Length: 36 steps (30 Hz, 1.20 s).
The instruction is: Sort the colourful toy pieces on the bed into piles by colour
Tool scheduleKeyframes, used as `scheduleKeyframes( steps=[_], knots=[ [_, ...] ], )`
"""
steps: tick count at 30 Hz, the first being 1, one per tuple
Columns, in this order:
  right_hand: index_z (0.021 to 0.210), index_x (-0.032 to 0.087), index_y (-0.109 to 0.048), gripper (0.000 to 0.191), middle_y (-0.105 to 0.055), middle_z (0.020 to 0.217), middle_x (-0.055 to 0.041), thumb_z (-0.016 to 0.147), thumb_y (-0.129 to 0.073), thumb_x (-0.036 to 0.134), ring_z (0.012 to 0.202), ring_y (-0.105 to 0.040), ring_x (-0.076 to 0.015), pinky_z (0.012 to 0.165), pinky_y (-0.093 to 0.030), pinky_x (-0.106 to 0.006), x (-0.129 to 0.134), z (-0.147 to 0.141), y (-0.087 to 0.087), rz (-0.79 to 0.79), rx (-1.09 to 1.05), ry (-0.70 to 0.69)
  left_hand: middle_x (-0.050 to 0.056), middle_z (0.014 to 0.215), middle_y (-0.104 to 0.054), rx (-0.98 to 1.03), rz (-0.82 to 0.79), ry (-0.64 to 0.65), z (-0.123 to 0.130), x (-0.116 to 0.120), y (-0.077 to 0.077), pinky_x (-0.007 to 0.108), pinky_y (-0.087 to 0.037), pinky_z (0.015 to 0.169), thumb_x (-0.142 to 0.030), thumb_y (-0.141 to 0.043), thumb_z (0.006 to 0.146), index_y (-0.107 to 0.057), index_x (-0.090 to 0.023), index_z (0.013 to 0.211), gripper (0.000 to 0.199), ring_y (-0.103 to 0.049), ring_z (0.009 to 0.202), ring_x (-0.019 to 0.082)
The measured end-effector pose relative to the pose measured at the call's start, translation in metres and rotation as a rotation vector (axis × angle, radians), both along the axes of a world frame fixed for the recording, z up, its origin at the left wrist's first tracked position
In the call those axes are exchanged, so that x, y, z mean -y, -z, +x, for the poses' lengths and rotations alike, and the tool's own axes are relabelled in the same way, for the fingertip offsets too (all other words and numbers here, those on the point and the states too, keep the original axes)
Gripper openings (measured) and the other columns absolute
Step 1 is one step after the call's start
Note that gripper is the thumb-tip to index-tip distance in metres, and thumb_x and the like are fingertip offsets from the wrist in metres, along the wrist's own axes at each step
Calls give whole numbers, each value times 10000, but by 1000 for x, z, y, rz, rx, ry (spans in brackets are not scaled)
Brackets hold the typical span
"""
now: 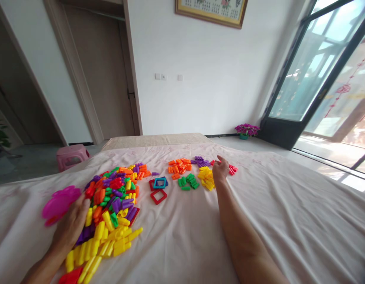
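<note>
Plastic tubes [94, 241] near left hand [72, 221]; red pieces [233, 169] near right hand [221, 169].

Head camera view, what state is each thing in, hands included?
Left hand: at the large pile's edge, grip unclear
Large pile: colours mixed
Right hand: beside the yellow pieces, grip unclear
Orange pieces: grouped
Green pieces: grouped
Square frames: flat, some overlapping
Sheet: wrinkled
Pink stool: upright
Wall picture: hanging
</note>
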State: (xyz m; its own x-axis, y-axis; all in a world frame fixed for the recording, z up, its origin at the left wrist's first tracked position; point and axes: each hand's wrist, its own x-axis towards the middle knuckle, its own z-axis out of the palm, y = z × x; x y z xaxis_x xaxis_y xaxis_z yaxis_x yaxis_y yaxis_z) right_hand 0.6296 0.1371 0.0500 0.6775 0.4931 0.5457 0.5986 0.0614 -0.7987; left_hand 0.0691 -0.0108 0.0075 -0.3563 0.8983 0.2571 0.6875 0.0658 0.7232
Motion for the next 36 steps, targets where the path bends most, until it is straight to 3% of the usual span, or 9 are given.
scheduleKeyframes(
  steps=[4, 8, 12, 15, 18, 20, 24, 28, 36],
  knots=[
    [1070, 142, -733, 402, -689, 1053, -111, 794, -443, 184, 891, -649, -210, 873, -513, -350, 0, -51, -9, 60, 79, -256, 123, 1583, -397, -29, 26, 148, 5, 5, -9, 412, -241, 1227, -557, -291, 967, -309, -172, 1549, 698, -277, 1506, 237],
    [1004, 174, -744, 344, -698, 1022, -94, 810, -460, 146, 911, -656, -212, 853, -524, -344, 12, -110, -11, 65, 246, -590, 136, 1614, -342, -269, 34, 271, -4, 21, -11, 460, -235, 1221, -609, -394, 913, -270, -200, 1574, 787, -292, 1498, 279],
    [1029, 196, -730, 338, -698, 1057, -84, 842, -470, 88, 985, -653, -204, 885, -524, -340, 38, -161, -5, 30, 418, -942, 136, 1643, -286, -451, 57, 329, -16, 59, 1, 473, -277, 1199, -693, -494, 830, -231, -235, 1598, 932, -262, 1503, 333],
    [1092, 207, -714, 326, -688, 1134, -86, 856, -522, 90, 1030, -645, -201, 903, -522, -336, 56, -186, 3, -46, 537, -1096, 131, 1644, -282, -537, 61, 362, -9, 92, 13, 503, -329, 1164, -762, -600, 709, -162, -291, 1618, 1114, -283, 1485, 385],
    [1108, 223, -722, 303, -684, 1200, -77, 842, -608, 132, 1109, -622, -218, 981, -484, -355, 65, -198, 12, -95, 678, -1160, 151, 1660, -215, -637, 106, 368, 14, 110, 18, 547, -339, 1143, -721, -711, 639, -113, -310, 1625, 1224, -285, 1471, 427],
    [1127, 232, -726, 318, -685, 1217, -68, 834, -634, 150, 1136, -610, -225, 1015, -458, -365, 66, -200, 16, -106, 728, -1161, 156, 1667, -173, -677, 150, 324, 33, 109, 16, 556, -320, 1147, -657, -723, 679, -109, -320, 1624, 1176, -277, 1475, 420],
    [1141, 226, -733, 327, -690, 1208, -75, 836, -640, 152, 1114, -609, -228, 995, -465, -369, 65, -198, 19, -118, 726, -1125, 190, 1655, -183, -738, 208, 250, 66, 86, 5, 594, -250, 1153, -624, -671, 763, -235, -278, 1605, 1010, -244, 1485, 421],
    [1128, 232, -736, 313, -702, 1183, -69, 854, -616, 140, 1099, -608, -222, 985, -464, -370, 68, -198, 19, -116, 745, -1119, 225, 1607, -306, -785, 228, 226, 89, 60, -1, 632, -172, 1155, -650, -633, 790, -411, -221, 1539, 891, -264, 1475, 419],
    [1280, 219, -642, 391, -686, 1246, -83, 899, -592, 149, 1150, -585, -237, 1017, -440, -400, 74, -203, 15, -87, 790, -1147, 219, 1566, -399, -783, 235, 166, 120, 24, -12, 677, -90, 1152, -657, -598, 821, -559, -237, 1438, 748, -339, 1443, 406]
  ],
)
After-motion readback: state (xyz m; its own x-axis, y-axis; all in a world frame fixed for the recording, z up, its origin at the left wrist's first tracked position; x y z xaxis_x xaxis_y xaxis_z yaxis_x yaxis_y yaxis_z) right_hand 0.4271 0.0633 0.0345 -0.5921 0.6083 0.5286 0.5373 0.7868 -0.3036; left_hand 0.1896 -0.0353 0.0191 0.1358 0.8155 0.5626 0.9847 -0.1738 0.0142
